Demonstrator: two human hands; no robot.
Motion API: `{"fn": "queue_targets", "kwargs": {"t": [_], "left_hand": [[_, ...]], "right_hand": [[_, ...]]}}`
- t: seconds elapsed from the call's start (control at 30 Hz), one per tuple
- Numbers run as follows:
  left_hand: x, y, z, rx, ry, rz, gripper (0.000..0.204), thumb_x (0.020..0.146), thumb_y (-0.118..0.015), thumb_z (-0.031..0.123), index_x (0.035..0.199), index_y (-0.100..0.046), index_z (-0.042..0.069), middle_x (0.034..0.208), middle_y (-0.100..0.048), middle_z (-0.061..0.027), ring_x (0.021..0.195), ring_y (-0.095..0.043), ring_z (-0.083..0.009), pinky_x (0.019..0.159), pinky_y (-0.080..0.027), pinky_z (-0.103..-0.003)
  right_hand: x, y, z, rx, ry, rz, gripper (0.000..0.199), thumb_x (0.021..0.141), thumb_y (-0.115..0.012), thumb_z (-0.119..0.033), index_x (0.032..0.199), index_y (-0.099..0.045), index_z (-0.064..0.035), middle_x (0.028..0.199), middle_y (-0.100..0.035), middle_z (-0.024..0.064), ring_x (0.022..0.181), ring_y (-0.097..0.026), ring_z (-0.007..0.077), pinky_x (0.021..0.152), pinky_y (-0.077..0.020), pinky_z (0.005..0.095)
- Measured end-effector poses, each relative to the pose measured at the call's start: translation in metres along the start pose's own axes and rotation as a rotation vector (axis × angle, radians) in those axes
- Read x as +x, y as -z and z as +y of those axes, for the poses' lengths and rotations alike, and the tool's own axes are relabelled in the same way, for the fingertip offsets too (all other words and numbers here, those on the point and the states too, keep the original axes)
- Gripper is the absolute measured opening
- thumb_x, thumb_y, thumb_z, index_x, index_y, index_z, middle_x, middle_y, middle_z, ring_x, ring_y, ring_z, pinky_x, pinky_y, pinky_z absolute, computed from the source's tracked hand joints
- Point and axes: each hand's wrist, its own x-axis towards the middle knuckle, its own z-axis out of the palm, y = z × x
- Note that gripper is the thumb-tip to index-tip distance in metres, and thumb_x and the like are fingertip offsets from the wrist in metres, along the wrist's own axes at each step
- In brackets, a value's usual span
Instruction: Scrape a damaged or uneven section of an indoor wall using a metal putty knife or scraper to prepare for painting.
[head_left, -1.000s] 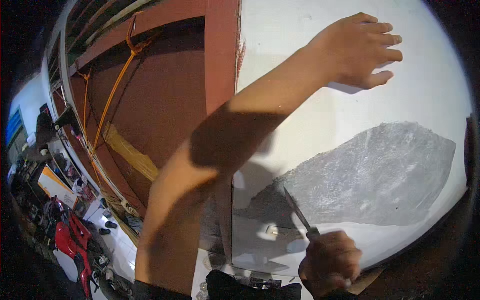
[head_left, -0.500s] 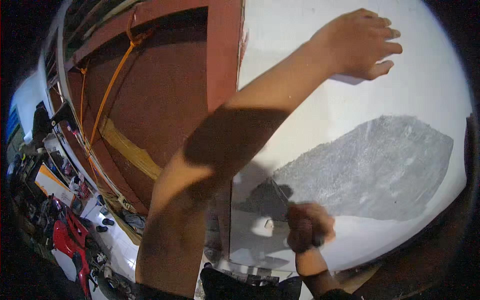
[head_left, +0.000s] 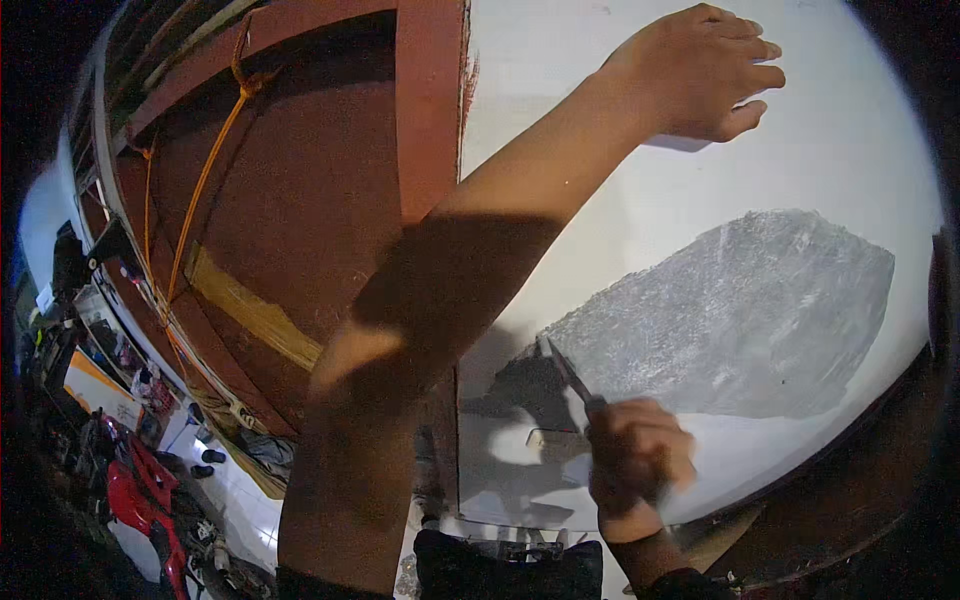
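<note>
My left arm crosses in front of me, and my left hand (head_left: 695, 72) rests on the white wall (head_left: 850, 170), fingers apart and slightly bent, holding nothing. My right hand (head_left: 638, 455), partly blurred, is closed round the dark handle of a thin scraper-like tool (head_left: 570, 372). Its pale metal tip meets the wall at the left end of a rough grey patch (head_left: 730, 320). That patch has uneven edges and streaky lighter marks. My arm's shadow falls darkly over the wall beside the tool.
Left of the wall stands a reddish-brown wooden frame (head_left: 430, 110) with a dark brown panel (head_left: 300, 190). An orange rope (head_left: 207, 180) hangs knotted from it. At lower left are a red motorcycle (head_left: 140, 490), dark footwear (head_left: 205, 464) and assorted clutter on pale tiles (head_left: 255, 525).
My right hand has turned and shifted slightly right, and the tool now shows more plainly, its tip still at the patch's left end. The whole view has shifted slightly; my left hand stays on the wall.
</note>
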Motion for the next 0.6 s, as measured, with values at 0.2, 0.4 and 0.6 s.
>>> {"fn": "queue_targets", "kwargs": {"t": [0.2,0.4,0.6], "left_hand": [[-0.01,-0.004,-0.002,0.354,-0.018,0.032,0.027,0.081,-0.045,0.03,0.098,-0.058,0.015,0.111,-0.055,-0.0011,0.107,-0.048,-0.0165,0.092,-0.037,-0.033],[0.004,-0.008,0.006,0.395,0.003,-0.019,0.027,0.081,-0.044,0.031,0.099,-0.058,0.015,0.113,-0.054,-0.0004,0.11,-0.046,-0.0151,0.095,-0.034,-0.033],[-0.001,-0.01,0.006,0.3,0.021,0.079,0.027,0.08,-0.045,0.03,0.098,-0.058,0.016,0.112,-0.054,-0.0004,0.11,-0.046,-0.0157,0.094,-0.035,-0.033]], "right_hand": [[0.002,-0.006,-0.014,0.113,-0.015,0.007,0.046,0.083,-0.054,-0.029,0.048,-0.035,-0.0053,0.045,-0.038,0.0027,0.038,-0.039,0.0142,0.039,-0.0388,0.0253],[0.004,-0.005,0.011,-0.369,-0.166,0.062,0.031,0.072,-0.05,-0.009,0.047,-0.033,-0.0048,0.049,-0.043,0.0047,0.038,-0.04,0.0145,0.039,-0.0392,0.0271],[-0.013,-0.001,-0.006,-0.095,-0.104,0.098,0.045,0.083,-0.048,-0.025,0.043,-0.037,-0.0056,0.038,-0.041,0.0017,0.034,-0.04,0.0136,0.036,-0.0398,0.0262]]}}
